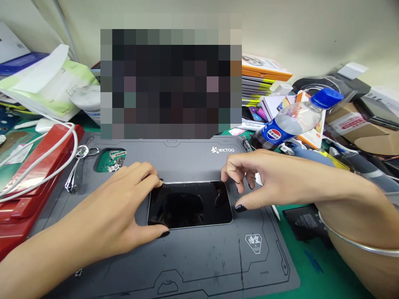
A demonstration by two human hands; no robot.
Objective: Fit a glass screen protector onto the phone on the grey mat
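Smartphone (pixel 190 205), dark screen up, lies flat on the grey mat (pixel 199 255), its left end pinched along both long edges between the thumb and fingers of the left hand (pixel 126 207). The right hand (pixel 264 174) grasps nothing, its fingers loosely curled at the far right corner, where I cannot tell if a fingertip touches, and its thumb just beside the short edge; beyond it is a blue-capped bottle (pixel 291 124).

your phone (pixel 190 205) has a glossy, glass-like face and metallic rim; your mat (pixel 199 255) looks smooth and matt, your bangle (pixel 374 250) polished metal, the bottle (pixel 294 122) clear plastic.
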